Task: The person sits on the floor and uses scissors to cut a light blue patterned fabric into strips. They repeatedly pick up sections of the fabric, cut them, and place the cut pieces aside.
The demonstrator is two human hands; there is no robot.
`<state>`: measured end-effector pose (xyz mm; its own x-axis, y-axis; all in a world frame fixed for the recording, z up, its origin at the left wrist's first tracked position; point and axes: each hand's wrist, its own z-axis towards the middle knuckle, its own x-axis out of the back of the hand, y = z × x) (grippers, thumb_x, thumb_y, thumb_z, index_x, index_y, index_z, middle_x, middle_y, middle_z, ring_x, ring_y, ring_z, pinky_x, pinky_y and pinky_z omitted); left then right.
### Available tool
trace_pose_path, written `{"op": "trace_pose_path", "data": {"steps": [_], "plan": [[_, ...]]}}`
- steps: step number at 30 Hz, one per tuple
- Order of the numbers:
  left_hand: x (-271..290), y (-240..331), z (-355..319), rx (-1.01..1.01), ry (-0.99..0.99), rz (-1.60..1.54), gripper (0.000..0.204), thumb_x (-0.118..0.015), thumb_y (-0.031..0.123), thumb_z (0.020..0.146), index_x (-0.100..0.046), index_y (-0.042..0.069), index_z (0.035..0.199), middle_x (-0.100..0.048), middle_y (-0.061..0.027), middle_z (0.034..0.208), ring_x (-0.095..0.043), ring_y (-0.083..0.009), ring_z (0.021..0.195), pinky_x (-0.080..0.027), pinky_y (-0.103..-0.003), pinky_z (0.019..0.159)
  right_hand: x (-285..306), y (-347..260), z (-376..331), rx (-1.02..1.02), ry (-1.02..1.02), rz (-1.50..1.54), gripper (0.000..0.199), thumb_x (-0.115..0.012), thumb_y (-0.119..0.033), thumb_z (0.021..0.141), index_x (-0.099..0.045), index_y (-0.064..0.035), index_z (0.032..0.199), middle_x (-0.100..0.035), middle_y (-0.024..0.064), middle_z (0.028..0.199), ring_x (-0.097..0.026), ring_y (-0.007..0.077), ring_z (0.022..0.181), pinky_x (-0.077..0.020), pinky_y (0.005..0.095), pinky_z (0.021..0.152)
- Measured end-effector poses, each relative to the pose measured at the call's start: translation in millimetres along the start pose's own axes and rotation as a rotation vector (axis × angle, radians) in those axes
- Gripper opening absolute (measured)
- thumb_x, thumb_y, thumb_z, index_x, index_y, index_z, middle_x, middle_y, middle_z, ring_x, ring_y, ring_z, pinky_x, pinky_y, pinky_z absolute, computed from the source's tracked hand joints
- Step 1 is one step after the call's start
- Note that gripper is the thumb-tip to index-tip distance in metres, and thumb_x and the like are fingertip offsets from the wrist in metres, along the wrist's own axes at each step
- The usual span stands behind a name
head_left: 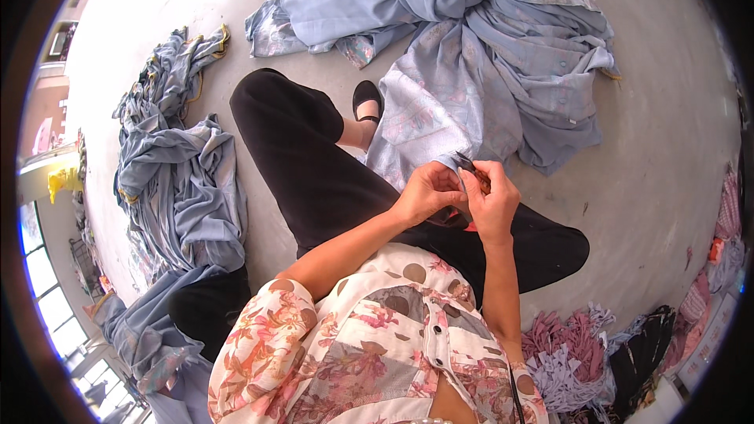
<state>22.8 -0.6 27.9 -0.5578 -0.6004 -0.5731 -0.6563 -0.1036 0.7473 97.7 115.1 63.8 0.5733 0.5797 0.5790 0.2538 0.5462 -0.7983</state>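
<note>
I sit on the floor with my legs in black trousers [314, 165] stretched out ahead. My left hand [428, 192] pinches the near edge of a pale blue flowered garment [428, 122] that drapes over my leg. My right hand [491, 200] is right beside it, closed around small dark thread snips [465, 162] whose tip points at that fabric edge. The two hands touch each other above my lap.
A big heap of the same pale blue garments [503, 31] lies ahead on the grey floor. Another pile of blue cloth [181, 180] runs along my left. Pink and purple scraps [569, 349] sit at my lower right. My black shoe [366, 100] shows ahead.
</note>
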Motion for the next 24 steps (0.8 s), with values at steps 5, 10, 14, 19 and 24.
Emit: {"op": "trace_pose_path", "data": {"steps": [5,10,14,19,24], "plan": [[5.7,-1.9,-1.2,0.055,-0.05,0.14,0.024,-0.069,-0.005,0.076,-0.052,-0.003,0.092,-0.062,-0.0077,0.086,-0.061,-0.0122,0.08,-0.052,-0.026,0.074,1.8,-0.6,0.2,-0.041,-0.01,-0.097,0.019,-0.07,-0.015,0.079,-0.058,-0.0022,0.087,-0.063,0.0077,0.072,-0.063,0.0188,0.064,-0.0475,0.0294,0.055],[-1.5,1.6,-3.1,0.125,0.025,0.316,0.026,-0.072,-0.003,0.074,-0.052,-0.002,0.091,-0.062,-0.0058,0.082,-0.061,-0.0113,0.079,-0.051,-0.025,0.072,6.6,9.9,2.2,-0.303,0.133,0.635,0.023,-0.068,-0.008,0.081,-0.057,0.0022,0.099,-0.059,0.0025,0.092,-0.05,0.0057,0.064,-0.0414,0.0197,0.058],[-4.1,-10.3,-0.5,0.076,-0.043,0.352,0.027,-0.073,-0.003,0.072,-0.053,-0.002,0.09,-0.062,-0.0039,0.08,-0.061,-0.0109,0.077,-0.05,-0.025,0.071,-6.2,19.9,-10.4,-0.353,-0.089,0.302,0.016,-0.07,-0.007,0.076,-0.06,0.0028,0.085,-0.058,-0.0006,0.069,-0.045,0.0033,0.06,-0.0379,0.0197,0.053],[14.0,-0.9,7.1,0.3,0.154,-0.467,0.021,-0.063,-0.003,0.071,-0.058,0.0,0.092,-0.062,-0.0096,0.091,-0.06,-0.0202,0.084,-0.051,-0.034,0.075,17.7,40.9,-15.2,-0.479,-0.145,0.609,0.007,-0.062,-0.003,0.082,-0.056,-0.0014,0.085,-0.055,-0.0032,0.076,-0.048,0.0029,0.067,-0.0401,0.0184,0.061],[76.2,-13.7,20.5,0.058,0.286,-0.693,0.047,-0.05,0.009,0.067,-0.049,0.003,0.114,-0.055,-0.0074,0.115,-0.049,-0.024,0.11,-0.036,-0.047,0.097,43.8,63.1,-31.2,-0.451,0.035,0.686,0.012,-0.063,-0.009,0.084,-0.053,-0.0024,0.081,-0.048,-0.0053,0.073,-0.04,0.003,0.066,-0.0338,0.019,0.06]]}}
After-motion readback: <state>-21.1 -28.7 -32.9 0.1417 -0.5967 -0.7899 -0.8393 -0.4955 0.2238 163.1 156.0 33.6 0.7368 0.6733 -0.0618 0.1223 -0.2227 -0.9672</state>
